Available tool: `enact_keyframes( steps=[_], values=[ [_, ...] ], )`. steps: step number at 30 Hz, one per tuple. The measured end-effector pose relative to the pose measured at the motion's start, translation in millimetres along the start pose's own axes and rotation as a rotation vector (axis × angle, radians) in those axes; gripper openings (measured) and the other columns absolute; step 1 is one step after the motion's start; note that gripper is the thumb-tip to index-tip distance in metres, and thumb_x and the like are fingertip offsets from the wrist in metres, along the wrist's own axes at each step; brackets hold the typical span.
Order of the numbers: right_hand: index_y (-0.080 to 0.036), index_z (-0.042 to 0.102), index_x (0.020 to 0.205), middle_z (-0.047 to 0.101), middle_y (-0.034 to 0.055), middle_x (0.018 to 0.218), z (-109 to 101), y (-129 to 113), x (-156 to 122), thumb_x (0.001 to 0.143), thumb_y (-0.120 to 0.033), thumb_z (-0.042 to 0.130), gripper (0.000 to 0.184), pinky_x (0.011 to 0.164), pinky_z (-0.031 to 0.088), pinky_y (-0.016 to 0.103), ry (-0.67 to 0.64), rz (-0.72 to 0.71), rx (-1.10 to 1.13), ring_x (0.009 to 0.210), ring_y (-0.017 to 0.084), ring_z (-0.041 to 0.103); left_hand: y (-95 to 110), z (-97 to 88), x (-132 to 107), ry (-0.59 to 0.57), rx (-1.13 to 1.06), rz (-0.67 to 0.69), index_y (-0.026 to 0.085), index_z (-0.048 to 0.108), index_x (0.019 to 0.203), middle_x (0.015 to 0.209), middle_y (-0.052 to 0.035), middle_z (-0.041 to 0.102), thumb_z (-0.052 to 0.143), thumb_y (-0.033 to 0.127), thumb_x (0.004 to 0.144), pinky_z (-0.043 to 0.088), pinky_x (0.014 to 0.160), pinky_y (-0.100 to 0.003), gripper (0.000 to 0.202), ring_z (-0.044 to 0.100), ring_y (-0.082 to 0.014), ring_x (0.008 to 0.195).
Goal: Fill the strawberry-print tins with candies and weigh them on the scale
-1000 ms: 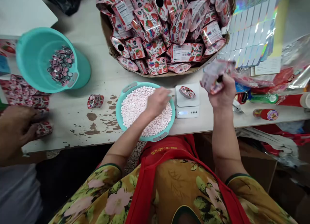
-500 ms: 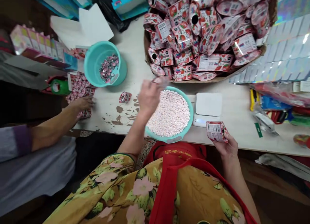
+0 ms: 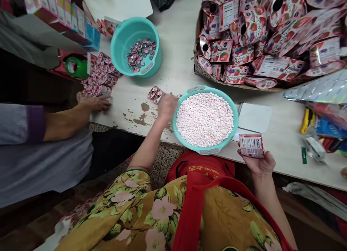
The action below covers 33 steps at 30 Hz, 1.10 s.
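My left hand (image 3: pixel 167 108), smeared by motion, is low over the table just left of a turquoise bowl (image 3: pixel 177 133) full of small pale-pink candies (image 3: pixel 204 119). Its curled fingers close on a strawberry candy packet (image 3: pixel 158 96), which stands against a second, similar packet (image 3: pixel 152 92). Palm up beyond the table's front edge, my right hand (image 3: pixel 257 165) holds another strawberry candy packet (image 3: pixel 251 146), its printed label facing up. A white scale-like device (image 3: pixel 255 117) lies between the bowl and my right hand.
A cardboard box (image 3: pixel 197 64) heaped with strawberry packets stands behind the bowl. Small round caps lie in a turquoise bucket (image 3: pixel 116 48). At the left, a co-worker's hand (image 3: pixel 96 102) rests beside a pile of pink pieces (image 3: pixel 101 72). A yellow cutter (image 3: pixel 307 120) lies right.
My left hand has brought a packet from above the bowl down to the left, beside the one standing there. My right hand still holds its packet, now turned label-up. The view has shifted.
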State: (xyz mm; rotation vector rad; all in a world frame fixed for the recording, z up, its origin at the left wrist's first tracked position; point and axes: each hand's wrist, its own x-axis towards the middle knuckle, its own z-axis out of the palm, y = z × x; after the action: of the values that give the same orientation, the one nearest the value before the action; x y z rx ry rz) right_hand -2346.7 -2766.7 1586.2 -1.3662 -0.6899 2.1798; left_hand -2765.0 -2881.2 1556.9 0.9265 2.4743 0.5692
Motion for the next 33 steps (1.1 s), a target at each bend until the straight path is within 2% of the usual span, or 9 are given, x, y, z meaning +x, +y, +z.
enact_keyframes(
  steps=[4, 8, 11, 15, 18, 21, 27, 31, 33],
  values=[
    [-0.032, 0.07, 0.111, 0.069, 0.0092, 0.128, 16, 2, 0, 0.057, -0.058, 0.081, 0.061, 0.09, 0.056, 0.061, -0.015, 0.02, -0.015, 0.115, 0.037, 0.066, 35, 27.6, -31, -0.317, 0.299, 0.229, 0.013, 0.068, 0.104, 0.111, -0.0153, 0.068, 0.052, 0.015, 0.096, 0.05, 0.085, -0.036, 0.018, 0.062, -0.026, 0.103],
    [-0.034, 0.071, 0.111, 0.07, 0.0056, 0.127, 22, 5, 4, 0.056, -0.054, 0.083, 0.059, 0.089, 0.058, 0.058, -0.016, 0.034, -0.016, 0.117, 0.035, 0.065, 39, 37.7, -39, -0.322, 0.354, 0.289, 0.014, 0.069, 0.101, 0.107, -0.0157, 0.069, 0.045, 0.01, 0.096, 0.049, 0.08, -0.035, 0.025, 0.064, -0.0255, 0.098],
    [-0.034, 0.07, 0.112, 0.068, 0.0038, 0.13, 21, 10, 7, 0.058, -0.053, 0.082, 0.058, 0.09, 0.058, 0.057, -0.016, 0.029, -0.017, 0.119, 0.033, 0.064, 18, 23.1, -30, -0.181, 0.127, 0.22, 0.018, 0.07, 0.095, 0.104, -0.0092, 0.072, 0.049, 0.015, 0.096, 0.05, 0.08, -0.032, 0.022, 0.065, -0.0213, 0.094],
    [-0.033, 0.07, 0.114, 0.069, 0.0058, 0.129, 24, 14, 6, 0.058, -0.053, 0.082, 0.061, 0.086, 0.06, 0.055, -0.024, 0.019, -0.008, 0.116, 0.033, 0.065, -36, -4.2, 3, 0.25, 0.024, -0.133, 0.018, 0.071, 0.106, 0.114, -0.0105, 0.072, 0.05, 0.019, 0.097, 0.049, 0.09, -0.033, 0.023, 0.065, -0.0213, 0.101],
    [-0.032, 0.071, 0.114, 0.071, 0.0064, 0.124, 28, 15, 3, 0.056, -0.047, 0.084, 0.062, 0.083, 0.062, 0.053, -0.019, 0.023, -0.023, 0.109, 0.032, 0.068, -73, -8.7, 29, 0.247, 0.1, -0.286, 0.013, 0.072, 0.111, 0.122, -0.0164, 0.069, 0.05, 0.018, 0.096, 0.045, 0.098, -0.038, 0.027, 0.063, -0.0259, 0.11],
    [-0.032, 0.07, 0.115, 0.072, 0.0064, 0.121, 30, 15, 0, 0.058, -0.044, 0.082, 0.059, 0.082, 0.062, 0.054, -0.017, 0.028, -0.034, 0.106, 0.032, 0.069, -86, -0.3, 37, 0.178, 0.107, -0.271, 0.012, 0.072, 0.116, 0.13, -0.0182, 0.065, 0.046, 0.019, 0.099, 0.045, 0.1, -0.04, 0.032, 0.061, -0.0282, 0.116],
    [-0.031, 0.067, 0.117, 0.073, 0.0067, 0.119, 29, 17, -5, 0.06, -0.043, 0.082, 0.06, 0.085, 0.062, 0.057, -0.028, -0.022, -0.051, 0.106, 0.032, 0.071, -35, 22.4, -8, 0.349, 0.028, -0.095, 0.015, 0.068, 0.12, 0.129, -0.0155, 0.064, 0.039, 0.023, 0.104, 0.045, 0.106, -0.036, 0.034, 0.059, -0.0232, 0.122],
    [-0.027, 0.069, 0.112, 0.074, 0.0062, 0.113, 40, 18, -3, 0.062, -0.041, 0.085, 0.055, 0.091, 0.06, 0.055, 0.021, -0.116, -0.11, 0.104, 0.029, 0.071, 22, 56.7, -34, 0.042, 0.027, 0.316, 0.019, 0.061, 0.131, 0.138, -0.0131, 0.061, 0.049, 0.04, 0.102, 0.038, 0.115, -0.042, 0.038, 0.051, -0.0251, 0.133],
    [-0.027, 0.071, 0.109, 0.075, 0.0049, 0.113, 50, 17, -2, 0.062, -0.039, 0.086, 0.05, 0.096, 0.059, 0.051, 0.072, -0.176, -0.144, 0.103, 0.027, 0.071, 45, 74.6, -38, -0.053, 0.078, 0.368, 0.017, 0.059, 0.135, 0.146, -0.0157, 0.054, 0.053, 0.051, 0.098, 0.034, 0.117, -0.046, 0.05, 0.045, -0.0293, 0.138]
  ],
)
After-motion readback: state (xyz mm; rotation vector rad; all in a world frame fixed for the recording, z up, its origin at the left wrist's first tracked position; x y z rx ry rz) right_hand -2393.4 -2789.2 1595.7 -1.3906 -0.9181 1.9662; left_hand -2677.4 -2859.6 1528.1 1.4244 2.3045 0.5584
